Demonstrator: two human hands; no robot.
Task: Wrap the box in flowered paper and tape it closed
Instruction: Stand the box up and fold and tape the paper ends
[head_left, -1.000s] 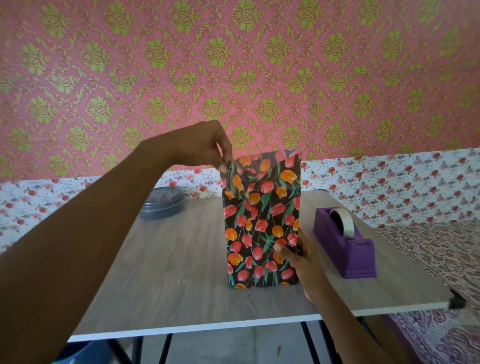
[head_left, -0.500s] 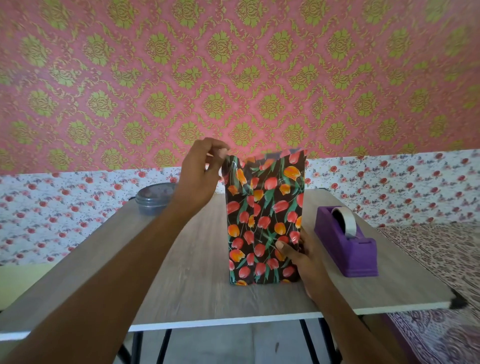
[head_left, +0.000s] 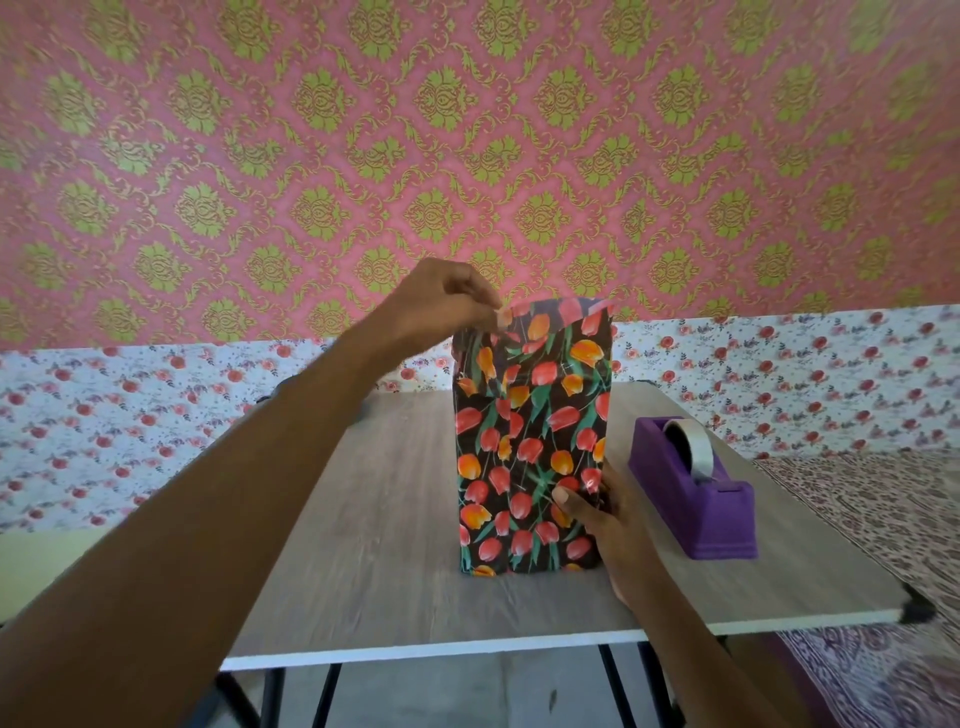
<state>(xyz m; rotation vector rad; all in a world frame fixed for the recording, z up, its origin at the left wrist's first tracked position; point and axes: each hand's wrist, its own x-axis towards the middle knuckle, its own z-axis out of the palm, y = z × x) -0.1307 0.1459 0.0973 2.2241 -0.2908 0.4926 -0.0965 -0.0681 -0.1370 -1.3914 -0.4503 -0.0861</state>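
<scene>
the box (head_left: 532, 467) stands upright on its short end near the middle of the wooden table (head_left: 374, 519), already covered on its front and sides by the flowered paper (head_left: 540, 374), which is dark with red and orange tulips. the paper rises past the top of the box as an open, slightly crumpled collar, and its upper edge leans a little to the right.

the left hand (head_left: 441, 301) reaches in from the left over the table and pinches the top left corner of the paper between thumb and curled fingertips (head_left: 488, 312). a small pale bit shows at the pinch; what it is cannot be told.

the right hand (head_left: 613, 525) grips the lower right edge of the box. its thumb (head_left: 563, 496) presses flat on the front face, while the other fingers wrap round the right side and are hidden, so how they lie cannot be told.

just to the right of the box, apart from it, sits a purple tape dispenser (head_left: 693, 499) with a roll of tape (head_left: 688, 449) in it. behind the table is a wall (head_left: 519, 156) papered in pink and green, with a band of small flowers lower down.
</scene>
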